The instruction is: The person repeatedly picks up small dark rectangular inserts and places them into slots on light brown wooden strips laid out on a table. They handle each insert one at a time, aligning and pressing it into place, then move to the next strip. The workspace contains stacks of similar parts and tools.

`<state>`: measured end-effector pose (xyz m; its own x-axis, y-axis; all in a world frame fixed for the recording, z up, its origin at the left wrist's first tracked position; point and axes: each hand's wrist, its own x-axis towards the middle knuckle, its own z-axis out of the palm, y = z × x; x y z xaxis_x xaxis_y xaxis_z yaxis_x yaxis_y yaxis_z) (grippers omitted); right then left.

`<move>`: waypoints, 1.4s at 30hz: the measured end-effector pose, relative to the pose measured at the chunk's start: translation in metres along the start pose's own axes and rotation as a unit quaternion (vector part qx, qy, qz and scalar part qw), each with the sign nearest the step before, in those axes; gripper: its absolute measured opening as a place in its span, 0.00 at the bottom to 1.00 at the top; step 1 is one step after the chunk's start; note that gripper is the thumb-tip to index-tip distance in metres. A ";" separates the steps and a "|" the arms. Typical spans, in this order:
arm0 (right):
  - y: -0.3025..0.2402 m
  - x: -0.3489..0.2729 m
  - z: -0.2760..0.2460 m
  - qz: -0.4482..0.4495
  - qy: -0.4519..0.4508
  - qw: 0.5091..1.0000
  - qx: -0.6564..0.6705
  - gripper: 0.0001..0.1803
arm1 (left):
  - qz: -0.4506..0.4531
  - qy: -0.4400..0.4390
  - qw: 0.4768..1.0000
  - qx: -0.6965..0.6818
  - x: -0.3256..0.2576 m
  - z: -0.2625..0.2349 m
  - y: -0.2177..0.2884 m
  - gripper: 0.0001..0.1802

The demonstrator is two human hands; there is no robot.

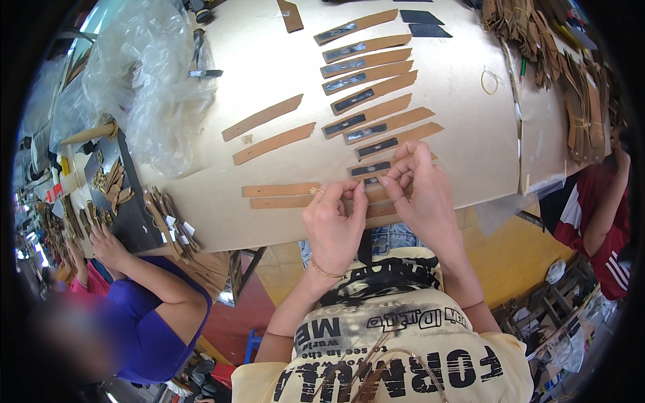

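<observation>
My left hand (336, 213) and my right hand (426, 193) meet at the table's near edge, over a short black patch (371, 181) on a brown leather-like strip. Thumb and fingers of each hand are pinched together at the patch's two ends. My right hand hides most of that strip. Just beyond it, a column of similar brown strips (373, 127) runs away from me, each with a black patch at its left end. Beside my left hand lie two plain strips (279, 190), each with a small dark mark. Two more plain strips (274, 143) lie farther off.
Crumpled clear plastic (158, 94) covers the table's left side. Bundled strips (171, 225) lie at the left edge, with more bundles (584, 111) at right. Two black pieces (426, 27) and a rubber band (489, 82) are farther back. Co-workers sit at left (158, 302) and right (598, 221).
</observation>
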<state>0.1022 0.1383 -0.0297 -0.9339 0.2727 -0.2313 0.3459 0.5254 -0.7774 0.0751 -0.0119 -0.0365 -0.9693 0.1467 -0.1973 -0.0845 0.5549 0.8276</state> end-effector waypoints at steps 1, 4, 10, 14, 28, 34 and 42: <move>0.000 0.000 0.000 -0.001 0.003 1.000 0.002 0.21 | 0.002 0.001 1.000 0.000 0.000 0.000 0.000 0.04; 0.001 -0.001 0.001 -0.002 0.004 1.000 0.006 0.20 | 0.002 0.003 1.000 0.005 0.000 0.001 0.000 0.04; 0.001 -0.001 0.002 -0.009 0.009 1.000 -0.004 0.20 | 0.017 0.034 0.999 0.007 -0.001 0.005 -0.005 0.05; -0.001 -0.001 0.001 -0.009 0.010 1.000 -0.006 0.20 | 0.086 0.076 0.993 0.033 -0.007 0.000 -0.012 0.10; 0.001 -0.008 -0.009 -0.010 0.065 0.991 -0.117 0.24 | 0.206 0.016 0.932 0.299 -0.024 -0.002 -0.023 0.27; 0.005 -0.008 -0.024 -0.006 0.081 0.990 -0.112 0.24 | 0.203 -0.005 0.928 0.312 -0.023 -0.005 -0.019 0.26; 0.001 -0.008 -0.011 -0.009 0.073 0.988 -0.133 0.23 | 0.214 -0.006 0.934 0.286 -0.020 -0.007 -0.016 0.26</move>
<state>0.1110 0.1456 -0.0223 -0.9236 0.3649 -0.1174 0.3595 0.7186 -0.5953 0.0947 -0.0292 -0.0424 -0.8828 0.4631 0.0789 0.4513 0.7893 0.4162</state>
